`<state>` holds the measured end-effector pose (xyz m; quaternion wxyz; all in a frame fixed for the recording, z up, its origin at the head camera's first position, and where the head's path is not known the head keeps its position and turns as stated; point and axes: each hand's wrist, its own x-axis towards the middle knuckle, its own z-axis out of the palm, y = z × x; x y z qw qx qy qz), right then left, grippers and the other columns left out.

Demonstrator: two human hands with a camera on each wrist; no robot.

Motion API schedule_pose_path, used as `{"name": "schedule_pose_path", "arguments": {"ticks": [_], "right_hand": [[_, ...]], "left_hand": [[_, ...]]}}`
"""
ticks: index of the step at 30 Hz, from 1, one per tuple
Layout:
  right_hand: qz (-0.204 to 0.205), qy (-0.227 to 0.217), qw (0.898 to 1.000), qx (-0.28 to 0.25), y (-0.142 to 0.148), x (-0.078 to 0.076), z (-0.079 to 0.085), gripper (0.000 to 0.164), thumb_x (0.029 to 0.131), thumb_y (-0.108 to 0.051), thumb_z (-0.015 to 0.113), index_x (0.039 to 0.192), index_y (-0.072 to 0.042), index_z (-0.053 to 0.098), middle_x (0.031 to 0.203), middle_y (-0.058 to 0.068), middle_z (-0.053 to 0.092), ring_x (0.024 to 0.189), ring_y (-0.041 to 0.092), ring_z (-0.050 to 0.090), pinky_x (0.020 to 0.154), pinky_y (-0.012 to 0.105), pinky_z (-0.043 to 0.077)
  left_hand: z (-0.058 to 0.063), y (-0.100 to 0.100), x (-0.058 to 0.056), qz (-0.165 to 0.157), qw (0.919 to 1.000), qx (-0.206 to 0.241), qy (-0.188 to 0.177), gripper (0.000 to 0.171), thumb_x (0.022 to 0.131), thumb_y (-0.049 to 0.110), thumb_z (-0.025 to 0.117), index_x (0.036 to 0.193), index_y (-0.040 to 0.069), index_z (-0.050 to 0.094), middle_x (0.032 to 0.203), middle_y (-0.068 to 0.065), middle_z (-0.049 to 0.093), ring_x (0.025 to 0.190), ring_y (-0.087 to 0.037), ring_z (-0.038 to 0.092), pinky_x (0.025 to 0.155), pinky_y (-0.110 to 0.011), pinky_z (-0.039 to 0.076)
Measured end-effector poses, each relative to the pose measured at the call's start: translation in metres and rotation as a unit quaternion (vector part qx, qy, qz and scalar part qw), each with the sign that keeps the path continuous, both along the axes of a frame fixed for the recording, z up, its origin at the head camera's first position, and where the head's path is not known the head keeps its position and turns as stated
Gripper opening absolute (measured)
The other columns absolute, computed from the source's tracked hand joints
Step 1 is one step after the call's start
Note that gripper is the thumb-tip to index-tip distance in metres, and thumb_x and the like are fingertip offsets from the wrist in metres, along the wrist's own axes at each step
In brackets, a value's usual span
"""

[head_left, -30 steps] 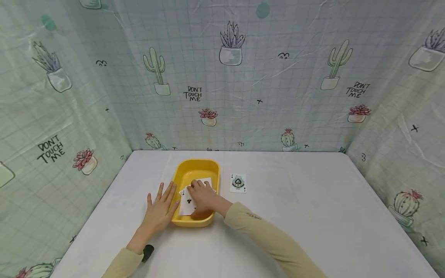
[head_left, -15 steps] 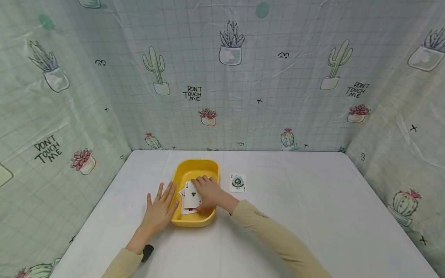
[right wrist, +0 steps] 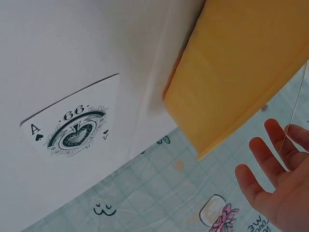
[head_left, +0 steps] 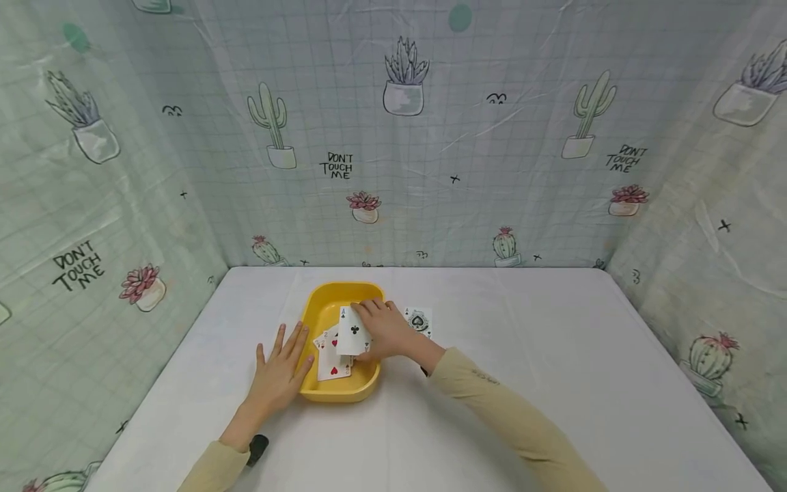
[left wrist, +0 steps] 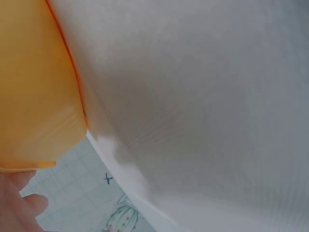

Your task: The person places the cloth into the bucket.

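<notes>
My right hand [head_left: 389, 330] pinches an ace of clubs [head_left: 353, 331] by its edges, over the right side of a yellow tray [head_left: 338, 395]. In the right wrist view that card shows as a thin edge between thumb and fingers [right wrist: 268, 162]. Beneath it in the tray lie several playing cards, a red hearts card [head_left: 334, 367] uppermost. My left hand [head_left: 274, 377] rests with spread, straight fingers against the tray's left rim. Most of that hand is out of the left wrist view, where the tray's outer wall [left wrist: 38, 87] shows.
An ace of spades [right wrist: 77, 128] lies face up on the white table [head_left: 522, 342], right of the tray; my right hand partly covers it in the head view. A small black object [head_left: 257, 449] shows beside the left wrist. Cactus-printed cloth [head_left: 455, 137] surrounds the table's back and sides.
My right hand has moved right and away from me with the ace of clubs, sliding it off the other cards and uncovering the hearts card. The left hand has stayed on the rim.
</notes>
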<state>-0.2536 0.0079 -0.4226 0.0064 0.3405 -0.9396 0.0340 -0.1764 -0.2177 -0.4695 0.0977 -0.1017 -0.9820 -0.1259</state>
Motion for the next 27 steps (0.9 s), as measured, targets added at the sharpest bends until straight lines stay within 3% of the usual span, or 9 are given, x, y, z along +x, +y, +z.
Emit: {"name": "schedule_pose_path", "arguments": {"ticks": [10, 16, 27], "right_hand": [[-0.006, 0.003, 0.999, -0.034, 0.022, 0.001, 0.009, 0.099, 0.062, -0.057, 0.070, 0.139, -0.011, 0.027, 0.135, 0.003, 0.038, 0.118, 0.021, 0.035, 0.094, 0.039, 0.033], [-0.018, -0.007, 0.999, -0.048, 0.034, 0.002, 0.012, 0.099, 0.062, -0.055, 0.071, 0.140, -0.012, 0.026, 0.136, 0.006, 0.036, 0.122, 0.023, 0.033, 0.099, 0.044, 0.031], [-0.009, 0.038, 0.997, -0.064, 0.064, 0.003, 0.022, 0.096, 0.061, -0.054, 0.072, 0.137, -0.012, 0.031, 0.127, 0.008, 0.036, 0.115, 0.025, 0.034, 0.093, 0.046, 0.034]], "left_hand": [[0.000, 0.000, 0.002, 0.002, 1.0000, 0.001, -0.002, 0.059, 0.093, 0.042, 0.036, 0.143, 0.013, 0.022, 0.149, -0.008, 0.020, 0.138, -0.035, 0.008, 0.099, -0.070, 0.003], [0.000, 0.001, 0.003, 0.002, 1.0000, -0.003, 0.000, 0.059, 0.093, 0.040, 0.037, 0.142, 0.012, 0.023, 0.149, -0.008, 0.021, 0.138, -0.035, 0.009, 0.098, -0.070, 0.003], [0.002, 0.001, 0.004, 0.002, 1.0000, -0.003, -0.003, 0.060, 0.093, 0.040, 0.037, 0.143, 0.012, 0.020, 0.149, -0.008, 0.020, 0.138, -0.035, 0.008, 0.099, -0.069, 0.003]]}}
